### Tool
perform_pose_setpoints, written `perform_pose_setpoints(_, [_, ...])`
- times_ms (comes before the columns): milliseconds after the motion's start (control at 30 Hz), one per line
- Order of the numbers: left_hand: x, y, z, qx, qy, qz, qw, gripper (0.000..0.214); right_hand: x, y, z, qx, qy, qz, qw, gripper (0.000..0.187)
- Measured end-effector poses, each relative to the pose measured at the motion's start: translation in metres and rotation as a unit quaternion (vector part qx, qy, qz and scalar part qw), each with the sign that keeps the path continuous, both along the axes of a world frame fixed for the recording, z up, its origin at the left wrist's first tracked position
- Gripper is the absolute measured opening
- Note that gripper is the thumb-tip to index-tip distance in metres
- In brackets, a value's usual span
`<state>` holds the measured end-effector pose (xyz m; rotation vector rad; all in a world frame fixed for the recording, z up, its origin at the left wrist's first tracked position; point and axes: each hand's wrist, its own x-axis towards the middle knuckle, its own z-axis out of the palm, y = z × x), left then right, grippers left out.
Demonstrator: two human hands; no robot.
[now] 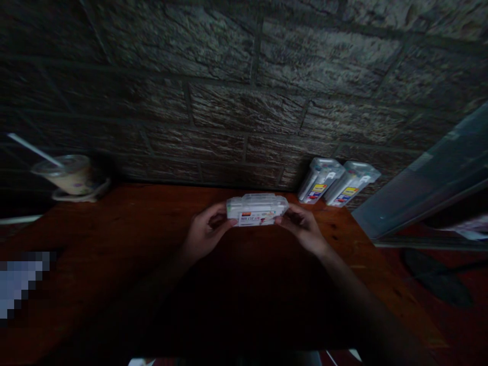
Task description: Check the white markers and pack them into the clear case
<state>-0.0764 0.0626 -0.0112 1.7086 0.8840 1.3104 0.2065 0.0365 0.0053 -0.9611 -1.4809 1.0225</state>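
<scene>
A clear plastic box (pixel 256 209) with a white and red label lies sideways between my two hands, above a reddish wooden table (pixel 114 254). My left hand (pixel 206 233) grips its left end with the fingers curled round it. My right hand (pixel 303 227) pinches its right end in the same way. The box is held level near the middle of the table, a little in front of the wall.
Two similar clear boxes (pixel 337 182) stand leaning against the dark brick wall (pixel 244 101) at the back right. A lidded drink cup (pixel 70 175) with a straw sits at the back left. A glass panel (pixel 427 188) slants beyond the table's right edge.
</scene>
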Motion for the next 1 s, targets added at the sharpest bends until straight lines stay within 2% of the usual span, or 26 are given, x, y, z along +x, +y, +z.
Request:
perform_pose_setpoints(100, [0.004, -0.001, 0.005, -0.076, -0.060, -0.046, 0.994, 0.040, -0.004, 0.000, 0.000, -0.016, 0.018, 0.007, 1.000, 0.029])
perform_pose_setpoints(267, [0.006, 0.000, 0.008, -0.203, -0.119, -0.058, 0.970, 0.049, -0.009, 0.002, 0.000, -0.054, 0.036, 0.000, 0.998, 0.029])
perform_pose_setpoints(400, [0.008, -0.002, 0.010, -0.257, -0.173, -0.102, 0.945, 0.048, -0.009, 0.002, -0.002, -0.103, 0.059, -0.016, 0.993, 0.037])
perform_pose_setpoints(533, [0.010, -0.006, 0.012, -0.272, -0.223, -0.150, 0.924, 0.045, -0.009, 0.003, -0.008, -0.161, 0.075, -0.024, 0.984, 0.045])
perform_pose_setpoints(700, [0.013, -0.009, 0.012, -0.268, -0.256, -0.204, 0.906, 0.046, -0.015, 0.003, -0.018, -0.200, 0.101, -0.009, 0.974, 0.044])
perform_pose_setpoints(867, [0.013, -0.011, 0.014, -0.245, -0.238, -0.239, 0.909, 0.046, -0.021, 0.000, -0.022, -0.225, 0.117, 0.011, 0.967, 0.037])
perform_pose_setpoints(1000, [0.013, -0.013, 0.015, -0.247, -0.228, -0.225, 0.915, 0.046, -0.021, 0.000, -0.023, -0.228, 0.116, 0.023, 0.966, 0.034])
